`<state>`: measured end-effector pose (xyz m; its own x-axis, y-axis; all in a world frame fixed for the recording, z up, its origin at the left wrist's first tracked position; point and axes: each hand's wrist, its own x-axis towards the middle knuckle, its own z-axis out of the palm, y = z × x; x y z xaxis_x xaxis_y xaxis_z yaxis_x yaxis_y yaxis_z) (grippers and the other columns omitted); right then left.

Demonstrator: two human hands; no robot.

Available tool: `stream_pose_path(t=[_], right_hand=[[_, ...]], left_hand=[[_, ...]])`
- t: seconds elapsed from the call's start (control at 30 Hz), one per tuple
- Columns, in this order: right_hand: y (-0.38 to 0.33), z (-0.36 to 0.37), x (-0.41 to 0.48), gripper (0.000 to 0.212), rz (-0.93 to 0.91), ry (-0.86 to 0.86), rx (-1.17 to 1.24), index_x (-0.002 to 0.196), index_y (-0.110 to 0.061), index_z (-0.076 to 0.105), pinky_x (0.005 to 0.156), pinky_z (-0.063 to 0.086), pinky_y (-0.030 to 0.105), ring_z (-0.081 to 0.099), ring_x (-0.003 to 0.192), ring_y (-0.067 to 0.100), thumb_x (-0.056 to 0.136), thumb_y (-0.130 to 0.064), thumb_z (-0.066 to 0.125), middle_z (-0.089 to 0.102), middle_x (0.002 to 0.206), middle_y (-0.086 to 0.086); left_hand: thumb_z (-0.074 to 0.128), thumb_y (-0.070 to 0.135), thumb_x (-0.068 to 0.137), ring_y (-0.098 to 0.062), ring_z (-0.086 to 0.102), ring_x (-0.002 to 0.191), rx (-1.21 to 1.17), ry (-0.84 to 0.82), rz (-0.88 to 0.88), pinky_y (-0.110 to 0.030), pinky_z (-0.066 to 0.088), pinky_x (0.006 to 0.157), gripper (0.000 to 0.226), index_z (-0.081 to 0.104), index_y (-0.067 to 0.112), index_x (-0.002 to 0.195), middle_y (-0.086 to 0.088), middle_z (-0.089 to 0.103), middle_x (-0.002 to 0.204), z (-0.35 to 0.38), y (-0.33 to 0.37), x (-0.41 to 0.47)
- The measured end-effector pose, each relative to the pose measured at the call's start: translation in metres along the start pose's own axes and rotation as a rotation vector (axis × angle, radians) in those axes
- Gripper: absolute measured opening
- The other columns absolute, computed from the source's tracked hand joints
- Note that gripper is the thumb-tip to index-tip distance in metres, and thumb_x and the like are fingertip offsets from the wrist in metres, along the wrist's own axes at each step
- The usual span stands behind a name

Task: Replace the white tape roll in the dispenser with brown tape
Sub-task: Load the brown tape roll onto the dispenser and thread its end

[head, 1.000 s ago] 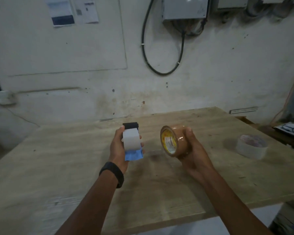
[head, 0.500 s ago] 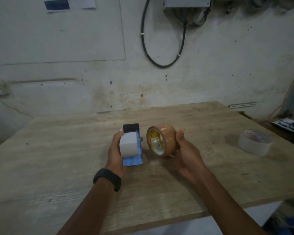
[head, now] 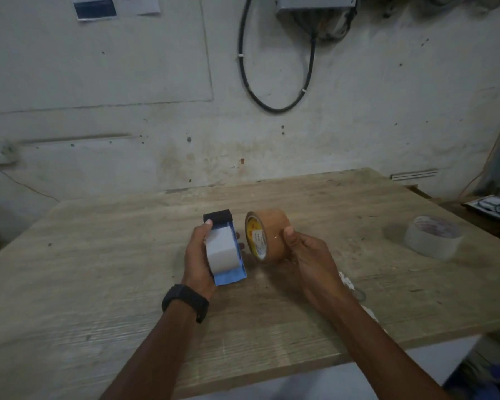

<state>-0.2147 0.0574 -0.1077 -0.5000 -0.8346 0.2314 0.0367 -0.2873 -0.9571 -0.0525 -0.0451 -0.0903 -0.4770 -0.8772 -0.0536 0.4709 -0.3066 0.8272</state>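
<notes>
My left hand [head: 197,258] grips a blue tape dispenser [head: 231,275] with a black end piece [head: 217,217] at its far end. A white tape roll [head: 222,251] sits in the dispenser, its flat band facing me. Just to the right, my right hand [head: 309,255] holds a brown tape roll [head: 273,226] on edge, its yellow-labelled core turned toward the dispenser. A small gap separates the brown roll from the dispenser. Both are held low over the wooden table [head: 98,284].
A clear tape roll [head: 432,241] lies flat on the table at the right. A small white scrap [head: 347,282] lies by my right wrist. The table backs onto a stained wall with a hanging black cable [head: 274,108]. Dark clutter [head: 494,207] sits beyond the table's right edge.
Both hands have come down closer to the table. The brown roll has moved left toward the dispenser, narrowing the gap. Both holds are unchanged.
</notes>
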Motion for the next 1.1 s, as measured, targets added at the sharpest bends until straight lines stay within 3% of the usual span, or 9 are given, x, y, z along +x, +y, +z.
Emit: stream_pose_path(t=[0.13, 0.37, 0.47, 0.6, 0.8, 1.0, 1.1], right_hand=[[0.001, 0.002, 0.000, 0.054, -0.008, 0.044, -0.037, 0.094, -0.015, 0.081, 0.088, 0.060, 0.051, 0.077, 0.090, 0.029, 0.080, -0.066, 0.067, 0.081, 0.092, 0.009], [-0.001, 0.003, -0.002, 0.053, -0.031, 0.032, -0.053, 0.095, -0.012, 0.081, 0.079, 0.062, 0.038, 0.077, 0.090, 0.029, 0.082, -0.061, 0.065, 0.081, 0.091, 0.009], [-0.002, 0.003, -0.003, 0.053, -0.031, 0.066, -0.021, 0.093, -0.007, 0.080, 0.087, 0.057, 0.052, 0.075, 0.093, 0.035, 0.083, -0.057, 0.064, 0.080, 0.091, 0.014], [-0.001, 0.001, -0.001, 0.048, -0.009, 0.075, -0.002, 0.094, -0.013, 0.081, 0.091, 0.056, 0.059, 0.075, 0.095, 0.034, 0.085, -0.056, 0.064, 0.080, 0.094, 0.012], [-0.003, 0.004, -0.003, 0.052, -0.003, 0.076, -0.023, 0.091, -0.020, 0.082, 0.088, 0.058, 0.052, 0.077, 0.090, 0.028, 0.077, -0.067, 0.065, 0.081, 0.090, 0.007], [-0.009, 0.004, -0.007, 0.053, 0.004, 0.088, -0.016, 0.089, -0.009, 0.081, 0.091, 0.054, 0.055, 0.075, 0.090, 0.032, 0.079, -0.058, 0.066, 0.080, 0.089, 0.014], [-0.012, 0.006, -0.009, 0.053, 0.015, 0.102, -0.006, 0.090, -0.007, 0.081, 0.092, 0.054, 0.055, 0.072, 0.097, 0.041, 0.079, -0.057, 0.066, 0.080, 0.090, 0.015]], left_hand=[[0.064, 0.026, 0.089, -0.026, 0.064, 0.069, 0.077, 0.029, -0.025, -0.032, 0.056, 0.058, 0.026, 0.064, 0.006, 0.105, -0.014, 0.068, 0.086, 0.002, 0.002, 0.000], [0.062, 0.024, 0.095, -0.026, 0.064, 0.065, 0.153, 0.024, -0.103, -0.031, 0.054, 0.052, 0.014, 0.064, 0.010, 0.092, -0.014, 0.064, 0.086, -0.002, 0.006, 0.005], [0.069, 0.026, 0.091, -0.027, 0.066, 0.071, 0.306, 0.102, -0.077, -0.031, 0.055, 0.053, 0.022, 0.065, 0.008, 0.101, -0.014, 0.067, 0.091, -0.006, 0.012, 0.011], [0.073, 0.025, 0.087, -0.025, 0.070, 0.074, 0.519, 0.170, -0.128, -0.028, 0.054, 0.049, 0.024, 0.069, 0.009, 0.103, -0.012, 0.073, 0.093, -0.007, 0.025, 0.019], [0.071, 0.031, 0.089, -0.029, 0.068, 0.085, 0.654, 0.147, -0.182, -0.035, 0.053, 0.067, 0.031, 0.066, 0.006, 0.107, -0.016, 0.071, 0.101, -0.012, 0.031, 0.028], [0.075, 0.036, 0.086, -0.026, 0.068, 0.082, 0.732, 0.122, -0.185, -0.030, 0.050, 0.062, 0.035, 0.069, 0.005, 0.101, -0.014, 0.073, 0.094, -0.016, 0.035, 0.029], [0.075, 0.034, 0.087, -0.032, 0.068, 0.095, 0.795, 0.145, -0.165, -0.043, 0.057, 0.085, 0.032, 0.071, 0.005, 0.099, -0.016, 0.074, 0.100, -0.017, 0.037, 0.030]])
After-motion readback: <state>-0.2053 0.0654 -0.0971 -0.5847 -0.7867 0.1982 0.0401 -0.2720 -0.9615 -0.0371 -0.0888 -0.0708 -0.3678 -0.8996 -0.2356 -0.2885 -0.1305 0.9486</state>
